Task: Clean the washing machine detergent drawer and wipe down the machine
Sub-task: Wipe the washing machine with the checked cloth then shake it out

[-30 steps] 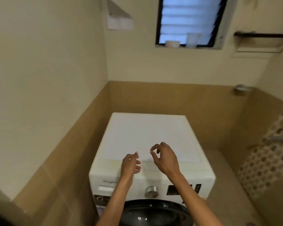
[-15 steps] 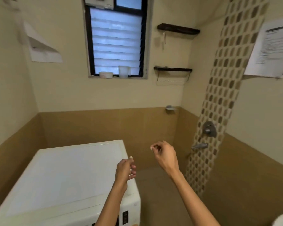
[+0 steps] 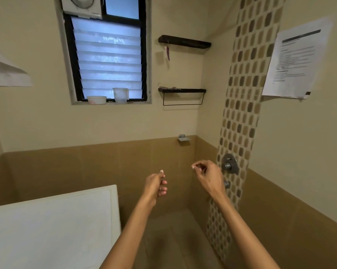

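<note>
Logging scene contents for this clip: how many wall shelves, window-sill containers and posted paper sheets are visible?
Wall shelves: 2, upper shelf, lower shelf
Sill containers: 2, white tub, clear jug
Paper sheets: 2, left sheet, right sheet
Total: 6

One wide-angle view from the person's head faces forward and slightly down at the window (image 3: 107, 61) wall and shower corner. The washing machine (image 3: 51, 226) top lies close at lower left.
</note>
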